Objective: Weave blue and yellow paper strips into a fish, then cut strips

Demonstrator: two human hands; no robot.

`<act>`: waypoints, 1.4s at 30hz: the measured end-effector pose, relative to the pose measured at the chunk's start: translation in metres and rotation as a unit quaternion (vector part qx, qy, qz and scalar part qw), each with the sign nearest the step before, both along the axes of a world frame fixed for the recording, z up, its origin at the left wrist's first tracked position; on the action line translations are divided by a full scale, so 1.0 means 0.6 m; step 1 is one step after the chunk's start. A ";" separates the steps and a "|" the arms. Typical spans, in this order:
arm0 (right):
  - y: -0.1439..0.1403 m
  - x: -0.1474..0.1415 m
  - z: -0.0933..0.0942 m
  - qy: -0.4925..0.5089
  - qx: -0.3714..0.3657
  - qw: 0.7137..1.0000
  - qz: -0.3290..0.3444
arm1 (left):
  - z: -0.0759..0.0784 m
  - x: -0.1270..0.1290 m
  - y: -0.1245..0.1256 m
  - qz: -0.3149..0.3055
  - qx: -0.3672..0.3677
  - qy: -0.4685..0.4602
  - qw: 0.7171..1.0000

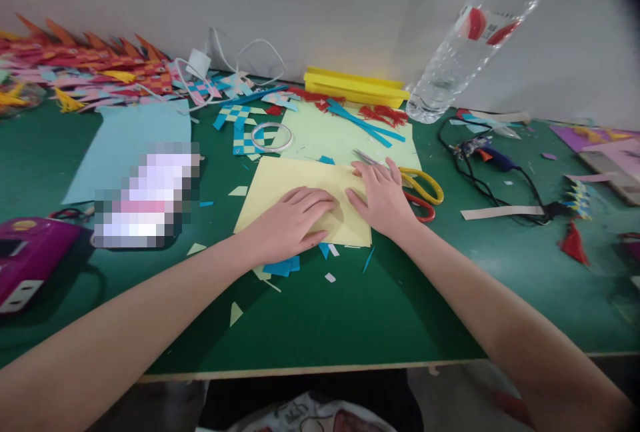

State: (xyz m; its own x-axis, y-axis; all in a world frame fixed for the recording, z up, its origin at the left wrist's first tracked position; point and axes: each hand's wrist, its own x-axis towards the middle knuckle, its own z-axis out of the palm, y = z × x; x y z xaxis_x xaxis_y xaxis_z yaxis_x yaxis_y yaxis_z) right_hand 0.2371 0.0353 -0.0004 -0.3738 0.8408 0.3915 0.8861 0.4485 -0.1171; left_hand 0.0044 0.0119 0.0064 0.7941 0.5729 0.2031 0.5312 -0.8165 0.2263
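Note:
A pale yellow sheet of paper lies flat on the green table. My left hand rests palm down on the sheet's near part, fingers together and pointing right. My right hand presses flat on the sheet's right edge, fingers pointing left toward the left hand. Neither hand grips anything. Just right of my right hand lie scissors with yellow handles and scissors with red handles.
A light green sheet with blue strips, a tape roll, a light blue sheet, a clear bottle, a yellow box, a glue gun with black cable, a purple device, woven paper pieces and scraps.

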 end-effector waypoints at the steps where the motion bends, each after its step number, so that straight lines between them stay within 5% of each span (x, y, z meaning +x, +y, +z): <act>1: -0.001 -0.001 0.001 -0.001 0.000 1.000 0.000 | 0.000 0.000 0.000 -0.001 0.001 -0.002 1.000; 42: 0.000 -0.004 0.001 0.013 -0.030 0.999 0.022 | 0.005 0.005 0.003 -0.002 -0.019 -0.014 1.000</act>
State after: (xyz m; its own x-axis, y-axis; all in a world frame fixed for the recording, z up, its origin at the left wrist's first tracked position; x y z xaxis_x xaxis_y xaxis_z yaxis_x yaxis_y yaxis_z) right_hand 0.2349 0.0356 0.0003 -0.4018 0.8458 0.3510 0.8619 0.4788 -0.1669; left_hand 0.0076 0.0136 0.0095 0.7905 0.5778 0.2030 0.5214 -0.8089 0.2719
